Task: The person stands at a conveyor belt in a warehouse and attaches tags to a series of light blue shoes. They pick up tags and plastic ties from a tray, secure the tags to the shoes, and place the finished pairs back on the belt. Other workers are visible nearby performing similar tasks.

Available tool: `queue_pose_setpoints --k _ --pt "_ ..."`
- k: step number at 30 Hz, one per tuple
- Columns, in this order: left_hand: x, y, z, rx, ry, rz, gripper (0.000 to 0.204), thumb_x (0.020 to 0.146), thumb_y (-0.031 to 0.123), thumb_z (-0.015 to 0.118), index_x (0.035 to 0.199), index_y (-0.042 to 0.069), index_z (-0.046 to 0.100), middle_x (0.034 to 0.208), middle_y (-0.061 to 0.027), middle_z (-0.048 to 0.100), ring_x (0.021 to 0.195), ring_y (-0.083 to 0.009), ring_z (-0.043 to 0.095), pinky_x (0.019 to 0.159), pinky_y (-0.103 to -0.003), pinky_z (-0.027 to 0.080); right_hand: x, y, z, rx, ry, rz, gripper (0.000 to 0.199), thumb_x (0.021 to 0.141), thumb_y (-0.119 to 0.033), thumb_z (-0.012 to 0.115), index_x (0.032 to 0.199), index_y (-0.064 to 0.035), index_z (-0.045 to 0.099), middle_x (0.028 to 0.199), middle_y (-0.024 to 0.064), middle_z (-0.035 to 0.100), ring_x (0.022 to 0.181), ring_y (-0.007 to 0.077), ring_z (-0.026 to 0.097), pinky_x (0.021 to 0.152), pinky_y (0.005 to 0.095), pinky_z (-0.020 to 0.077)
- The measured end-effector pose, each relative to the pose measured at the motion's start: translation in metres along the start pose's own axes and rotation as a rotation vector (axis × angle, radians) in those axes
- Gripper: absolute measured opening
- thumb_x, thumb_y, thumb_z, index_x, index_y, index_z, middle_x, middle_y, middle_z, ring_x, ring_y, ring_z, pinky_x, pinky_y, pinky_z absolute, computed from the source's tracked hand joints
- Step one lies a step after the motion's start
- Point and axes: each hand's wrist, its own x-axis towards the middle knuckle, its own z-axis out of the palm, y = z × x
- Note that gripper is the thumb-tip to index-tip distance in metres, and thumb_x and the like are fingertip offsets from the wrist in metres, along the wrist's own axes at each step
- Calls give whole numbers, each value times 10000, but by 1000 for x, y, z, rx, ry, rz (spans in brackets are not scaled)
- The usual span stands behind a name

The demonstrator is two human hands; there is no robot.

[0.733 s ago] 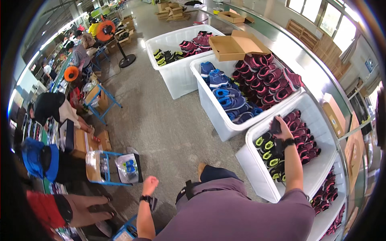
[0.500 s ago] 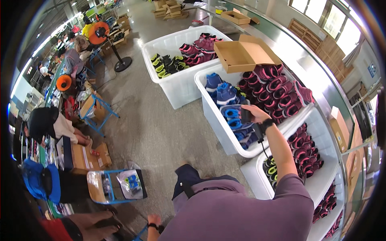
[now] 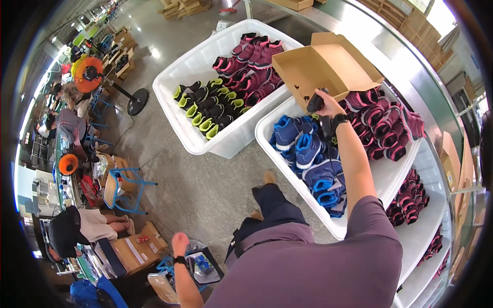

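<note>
My right hand (image 3: 331,106) is wrapped around a small black handheld device (image 3: 315,102) with a dark cable. It is above a white plastic bin (image 3: 275,159), close to the near edge of an open cardboard box (image 3: 336,64). Under and beside my right forearm lie blue shoes (image 3: 309,150) with bright blue linings. Maroon shoes (image 3: 377,120) with pink linings fill the bin's right part. My left hand (image 3: 179,243) hangs low at my left side, away from the bins. It looks closed like a fist, and nothing shows in it.
Another white bin (image 3: 172,115) ahead holds black-and-lime and maroon shoes. More bins (image 3: 429,215) of shoes stand at my right along a metal-edged counter (image 3: 411,66). On the left are blue-framed stools (image 3: 126,190), an orange fan (image 3: 88,74) and seated people at a workbench.
My right hand has moved with the black device from over the blue shoes toward the cardboard box. My left hand has swung forward. The view has advanced toward the farther bin.
</note>
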Motion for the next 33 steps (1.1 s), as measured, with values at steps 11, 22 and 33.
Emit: queue_pose_setpoints --k 11,22,33 --pt "21 153 43 255 -177 -135 124 833 98 542 897 1 587 738 -71 629 647 -146 617 580 -261 498 179 -10 -10 114 487 83 424 834 -354 621 1134 -67 536 1130 148 558 964 331 565 791 542 490" --pt "74 196 51 314 -347 -316 155 839 162 555 913 30 589 739 -75 653 614 -142 625 544 -250 481 119 -125 -245 -1074 1485 -718 344 722 -272 695 937 -23 593 960 159 619 916 257 593 778 363 457" --pt "108 248 70 230 -354 -95 173 886 134 547 979 -12 557 775 -80 627 682 -145 605 620 -267 483 73 -113 -187 -181 602 -837 329 819 -14 614 1137 13 536 1041 57 605 921 148 570 805 272 446"
